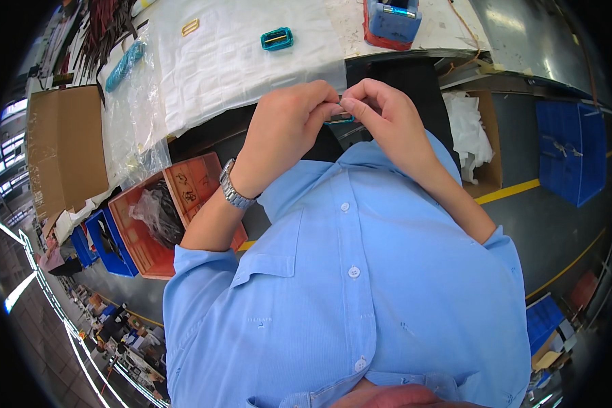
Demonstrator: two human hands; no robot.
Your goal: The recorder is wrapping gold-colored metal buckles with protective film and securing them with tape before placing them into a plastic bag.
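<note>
My left hand (289, 126), with a metal watch on its wrist, and my right hand (387, 119) meet in front of my chest at the near edge of the table. The thumbs and index fingers of both are pinched together on a small teal-edged buckle (341, 118), mostly hidden behind the fingers. Farther off, on the white sheeting (231, 61), lies a rectangular buckle wrapped in teal film (277, 39). To its left rests a bare gold buckle (190, 26).
A blue tape dispenser (392, 24) stands at the table's far right. Clear plastic with a teal bundle (124, 66) covers the left side. Below are an orange crate (139, 234) holding a dark bag, a cardboard box (64, 149), and a blue bin (571, 149) on the right.
</note>
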